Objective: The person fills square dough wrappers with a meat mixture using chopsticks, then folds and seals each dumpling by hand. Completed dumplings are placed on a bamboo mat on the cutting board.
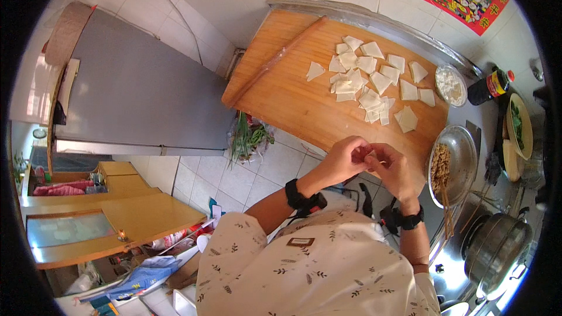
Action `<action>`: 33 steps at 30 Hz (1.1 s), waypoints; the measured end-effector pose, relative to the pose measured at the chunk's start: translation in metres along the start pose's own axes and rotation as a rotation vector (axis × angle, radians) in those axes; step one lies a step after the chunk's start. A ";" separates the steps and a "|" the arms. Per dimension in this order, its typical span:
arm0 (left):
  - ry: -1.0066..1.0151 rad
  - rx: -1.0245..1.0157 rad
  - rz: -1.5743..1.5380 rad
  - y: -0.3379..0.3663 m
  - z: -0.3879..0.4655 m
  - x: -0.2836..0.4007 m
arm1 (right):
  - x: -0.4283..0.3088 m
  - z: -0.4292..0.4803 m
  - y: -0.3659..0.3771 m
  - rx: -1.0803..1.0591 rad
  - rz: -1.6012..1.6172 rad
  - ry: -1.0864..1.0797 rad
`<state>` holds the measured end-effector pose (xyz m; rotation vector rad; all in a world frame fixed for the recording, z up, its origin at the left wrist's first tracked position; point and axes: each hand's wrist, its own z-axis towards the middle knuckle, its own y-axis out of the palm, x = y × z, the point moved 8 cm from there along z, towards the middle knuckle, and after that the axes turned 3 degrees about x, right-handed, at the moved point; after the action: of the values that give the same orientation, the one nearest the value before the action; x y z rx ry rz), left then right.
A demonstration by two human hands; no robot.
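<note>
My left hand and my right hand meet above the near edge of a wooden board. Between their fingers is a small pale piece of dough, mostly hidden. Cut dough wrappers lie in loose, overlapping piles on the board's right half. A long wooden rolling pin rests diagonally across its left part. Beside the right hand, a metal bowl holds a brown minced filling, with wooden chopsticks leaning in it. A small bowl of white flour stands at the board's far right corner.
At the right are a dark sauce bottle, a bowl of greens and a lidded metal pot on the stove. A grey refrigerator stands left. Leafy vegetables in a plastic bag lie below the board's left edge.
</note>
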<state>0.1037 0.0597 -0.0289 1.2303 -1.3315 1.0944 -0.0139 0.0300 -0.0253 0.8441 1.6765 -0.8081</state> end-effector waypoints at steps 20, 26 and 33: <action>-0.240 0.237 1.352 -0.342 0.123 -0.056 | -0.015 0.021 0.038 0.125 0.329 0.080; -0.128 -0.064 1.395 -0.354 0.196 -0.051 | -0.025 0.054 0.062 0.327 0.369 0.107; 0.382 -0.320 1.380 -0.306 0.323 -0.024 | -0.016 0.062 0.084 0.569 0.423 0.202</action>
<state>0.3828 -0.2826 -0.0899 -0.3244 -1.9237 1.7739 0.0912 0.0197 -0.0329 1.6575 1.3668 -0.9315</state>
